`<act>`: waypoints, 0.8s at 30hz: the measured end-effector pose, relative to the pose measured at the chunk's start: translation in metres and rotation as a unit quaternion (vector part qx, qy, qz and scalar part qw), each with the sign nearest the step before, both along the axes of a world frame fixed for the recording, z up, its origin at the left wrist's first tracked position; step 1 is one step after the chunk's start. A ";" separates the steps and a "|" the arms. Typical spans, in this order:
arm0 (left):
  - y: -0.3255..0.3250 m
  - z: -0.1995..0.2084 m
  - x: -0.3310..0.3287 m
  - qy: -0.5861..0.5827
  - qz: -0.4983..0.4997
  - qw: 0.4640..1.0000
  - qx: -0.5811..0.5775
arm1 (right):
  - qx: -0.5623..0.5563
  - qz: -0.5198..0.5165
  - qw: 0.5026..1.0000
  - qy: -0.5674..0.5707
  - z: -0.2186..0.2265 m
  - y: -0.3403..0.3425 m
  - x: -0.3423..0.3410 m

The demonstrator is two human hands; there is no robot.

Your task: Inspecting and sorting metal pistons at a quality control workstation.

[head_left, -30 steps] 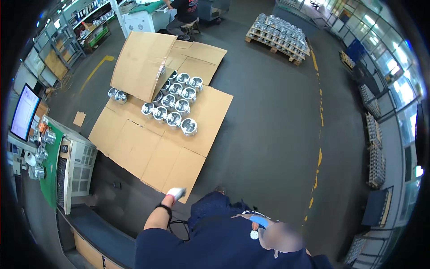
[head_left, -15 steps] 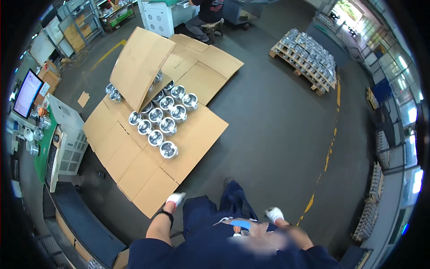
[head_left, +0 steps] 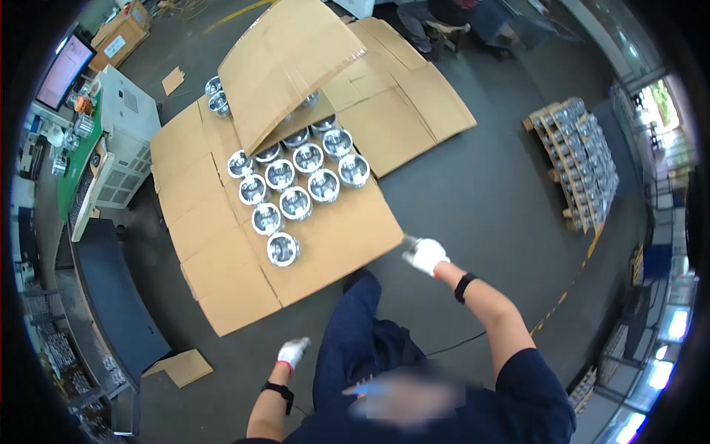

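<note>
My right hand (head_left: pixel 424 256), in a white glove with grey fingertips, reaches forward beside the near right corner of the flattened cardboard (head_left: pixel 336 248). Its fingers are stretched out, slightly blurred, and nothing shows in them. Lower down, my left hand (head_left: pixel 293 353), also gloved, hangs beside my leg with loosely extended fingers and holds nothing visible. Shiny metal pistons (head_left: pixel 296 202) stand in slanting rows on the cardboard, hollow ends up. A large bent cardboard sheet (head_left: pixel 285 63) leans over the farther pistons and hides some of them.
A wooden pallet (head_left: pixel 566 170) stacked with metal parts stands at the right. To the left are a white cabinet (head_left: pixel 129 111), a green-topped bench (head_left: pixel 79 155) and a monitor (head_left: pixel 65 72). A seated person (head_left: pixel 436 22) is at the back. A loose cardboard piece (head_left: pixel 181 368) lies at lower left.
My right hand has risen from beside my body and swung forward to the cardboard's corner. My left hand stays low. The view has turned and come closer to the pistons.
</note>
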State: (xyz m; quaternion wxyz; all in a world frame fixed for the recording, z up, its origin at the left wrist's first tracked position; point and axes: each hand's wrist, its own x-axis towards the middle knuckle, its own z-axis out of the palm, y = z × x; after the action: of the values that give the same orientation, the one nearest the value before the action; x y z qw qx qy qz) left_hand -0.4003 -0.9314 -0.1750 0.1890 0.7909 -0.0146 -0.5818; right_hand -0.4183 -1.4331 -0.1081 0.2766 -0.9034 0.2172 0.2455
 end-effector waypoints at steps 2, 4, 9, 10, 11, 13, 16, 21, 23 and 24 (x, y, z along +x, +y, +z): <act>-0.020 -0.029 0.006 -0.026 -0.044 0.999 -0.009 | -0.021 0.099 0.995 -0.024 -0.023 -0.001 0.045; -0.073 -0.034 0.024 0.021 0.097 0.995 -0.018 | -0.065 0.186 0.980 0.020 -0.047 -0.020 0.081; -0.139 -0.045 0.060 0.004 0.356 0.932 -0.073 | -0.202 0.320 0.925 -0.044 -0.107 -0.057 0.221; -0.148 -0.046 0.062 0.016 0.397 0.913 -0.091 | -0.154 0.318 0.934 -0.043 -0.117 -0.065 0.254; -0.156 -0.052 0.061 0.027 0.437 0.892 -0.111 | -0.192 0.334 0.919 -0.085 -0.134 -0.072 0.281; -0.154 -0.074 0.041 0.032 0.448 0.891 -0.070 | -0.192 0.381 0.898 -0.103 -0.155 -0.076 0.333; -0.141 -0.099 -0.010 0.048 0.465 0.884 -0.001 | -0.102 0.397 0.906 -0.103 -0.197 -0.076 0.371; -0.133 -0.098 -0.058 0.109 0.565 0.817 0.039 | -0.091 0.450 0.887 -0.057 -0.203 -0.072 0.379; -0.137 -0.096 -0.067 0.126 0.574 0.809 0.022 | -0.101 0.478 0.871 -0.051 -0.204 -0.076 0.377; -0.138 -0.096 -0.069 0.128 0.576 0.807 0.022 | -0.084 0.467 0.879 -0.049 -0.206 -0.078 0.376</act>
State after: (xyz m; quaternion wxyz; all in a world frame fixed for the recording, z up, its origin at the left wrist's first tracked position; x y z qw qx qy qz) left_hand -0.4694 -1.0690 -0.2713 0.4725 0.5764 0.4807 -0.4620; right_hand -0.0427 -1.5108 -0.3137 0.0631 -0.9306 -0.2239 0.2826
